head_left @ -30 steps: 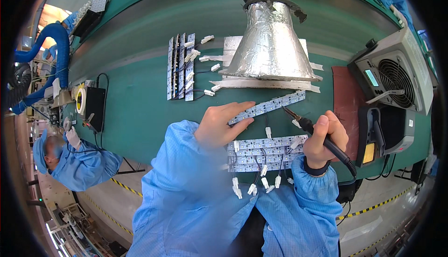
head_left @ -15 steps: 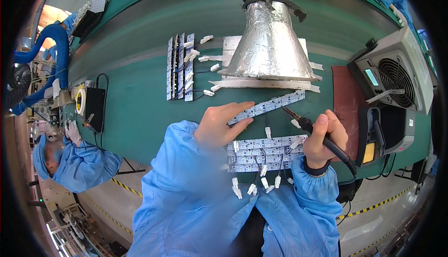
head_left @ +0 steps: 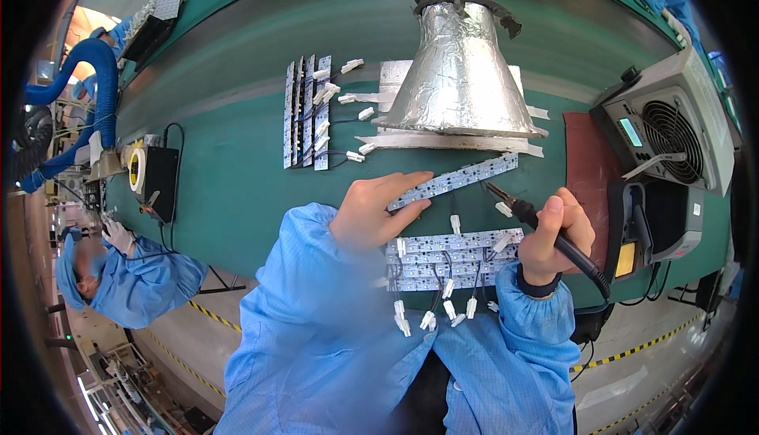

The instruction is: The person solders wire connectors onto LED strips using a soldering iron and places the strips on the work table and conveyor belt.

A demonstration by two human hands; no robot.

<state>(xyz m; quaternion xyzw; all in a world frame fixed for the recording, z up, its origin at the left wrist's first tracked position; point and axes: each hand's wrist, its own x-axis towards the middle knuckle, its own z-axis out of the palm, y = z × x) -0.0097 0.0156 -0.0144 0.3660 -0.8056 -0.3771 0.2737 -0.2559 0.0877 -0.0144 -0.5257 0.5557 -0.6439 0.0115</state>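
Note:
My left hand (head_left: 370, 212) pinches the left end of a narrow LED circuit board (head_left: 466, 179) between thumb and fingers. The board slants up to the right over the green bench, with a thin wire and a white connector (head_left: 455, 225) below it. In my right hand (head_left: 560, 233) is a soldering iron (head_left: 525, 213), gripped like a pen. Its tip points up and left, a little below the board and apart from it. Several more LED boards (head_left: 427, 257) lie side by side close to me, their wires and white connectors hanging toward my body.
Another group of LED boards (head_left: 308, 115) lies at the back left. A foil-covered fume hood (head_left: 466, 79) stands behind my hands. On the right are a fan unit (head_left: 668, 131) and an iron stand (head_left: 660, 225). A black box (head_left: 158, 182) and a co-worker (head_left: 130, 277) are at the left.
My right hand and the soldering iron have shifted slightly right, so the tip sits farther from the board. My left hand and its board look almost unmoved.

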